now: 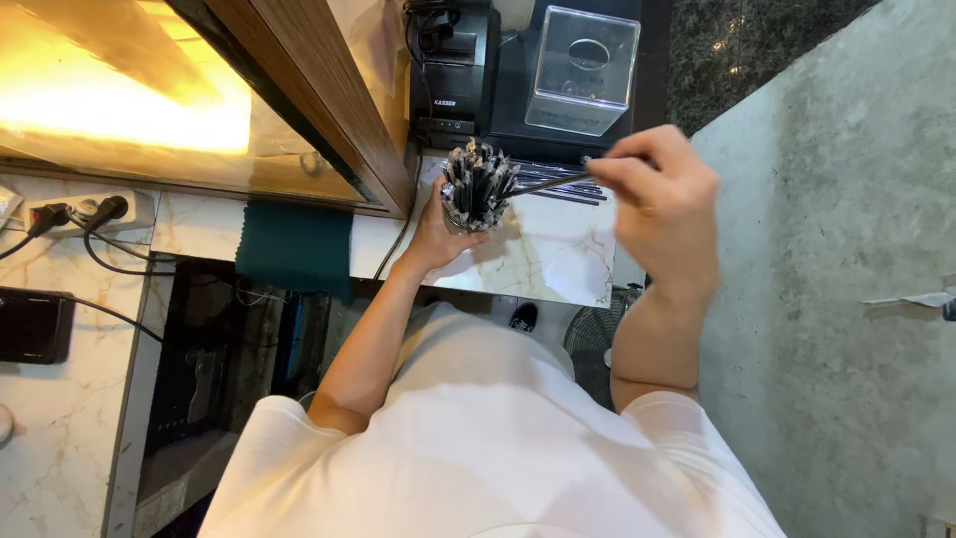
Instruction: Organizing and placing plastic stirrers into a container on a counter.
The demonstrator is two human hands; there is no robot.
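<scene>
So the left hand point(438, 234) is wrapped snug around a cup packed with black wrapped straws point(476, 184), sitting up around 12 o'clock over the marble counter point(558, 264). The right hand point(662, 194), over at 1 o'clock, has its fingers pinched shut on a single straw point(548, 183) with the tip right at the bunch. Looks mostly done to me since the cup's already crammed, but a few loose straws point(578, 191) lie on the counter just behind it, in front of the clear box point(583, 70) and black machine point(453, 70).
</scene>
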